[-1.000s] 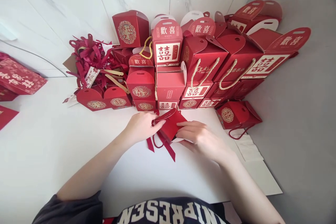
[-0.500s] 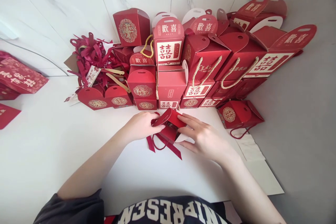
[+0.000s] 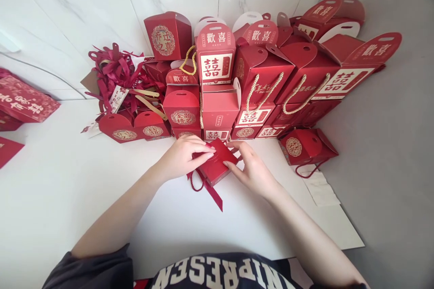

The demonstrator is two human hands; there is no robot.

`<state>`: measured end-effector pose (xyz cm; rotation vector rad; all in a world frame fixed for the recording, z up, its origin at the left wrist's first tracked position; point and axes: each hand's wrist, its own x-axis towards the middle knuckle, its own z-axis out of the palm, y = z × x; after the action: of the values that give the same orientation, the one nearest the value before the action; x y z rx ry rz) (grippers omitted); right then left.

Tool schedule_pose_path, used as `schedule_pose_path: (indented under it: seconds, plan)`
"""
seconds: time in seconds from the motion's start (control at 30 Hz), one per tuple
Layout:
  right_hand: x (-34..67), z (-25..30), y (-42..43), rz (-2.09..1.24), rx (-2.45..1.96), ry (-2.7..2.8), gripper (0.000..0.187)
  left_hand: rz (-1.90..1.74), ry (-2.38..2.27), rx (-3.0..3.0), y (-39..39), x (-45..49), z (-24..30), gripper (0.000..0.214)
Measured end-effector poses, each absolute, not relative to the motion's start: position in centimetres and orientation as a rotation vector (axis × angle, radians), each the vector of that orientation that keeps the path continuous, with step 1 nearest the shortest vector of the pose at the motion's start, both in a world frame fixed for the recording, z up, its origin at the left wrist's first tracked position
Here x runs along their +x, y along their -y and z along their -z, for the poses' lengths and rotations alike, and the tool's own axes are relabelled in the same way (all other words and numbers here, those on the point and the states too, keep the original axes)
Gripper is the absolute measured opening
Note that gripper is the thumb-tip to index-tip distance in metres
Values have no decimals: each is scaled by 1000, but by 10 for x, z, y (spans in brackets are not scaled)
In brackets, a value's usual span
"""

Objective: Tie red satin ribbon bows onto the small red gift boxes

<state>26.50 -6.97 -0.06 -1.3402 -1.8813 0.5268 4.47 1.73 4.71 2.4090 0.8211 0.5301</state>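
A small red paper gift box (image 3: 217,165) lies on the white table (image 3: 68,198) just in front of me, its flaps folded flat. Dark red ribbon (image 3: 210,192) trails from under it toward me. My left hand (image 3: 185,156) grips the box's left side, fingers pressing on its top. On the box's right side, my right hand (image 3: 249,167) holds the edge, fingers curled around the far corner.
A stack of red gift boxes with gold characters and rope handles (image 3: 257,76) stands against the white wall behind. A tangle of dark red ribbons (image 3: 117,72) lies at the back left. One box (image 3: 305,146) sits at the table's right edge, beside grey floor. Flat red packets (image 3: 23,99) lie far left.
The box's raised top flap has been pressed down flat. Both hands shifted slightly away from me, onto the box's top and sides.
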Motion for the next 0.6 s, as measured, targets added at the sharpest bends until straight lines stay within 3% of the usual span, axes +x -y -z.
schedule_pose_path:
  seconds: [0.17,0.27,0.4,0.5,0.6]
  plan:
    - [263,-10,69,-471,-1304,1793,29,-569,-762,1813,-12,36,-63,30]
    - [260,-29,69,-767,-1159,1659,26,-456,-588,1577,-3,29,-79,25]
    - [246,-49,64,-1274,-881,1598,37,-289,-516,1535,14,26,-100,16]
    - [235,-52,58,-1584,-738,1528,40,-263,-585,1578,23,25,-110,21]
    - [236,-55,55,-1627,-601,1396,33,-280,-692,1574,23,19,-115,33]
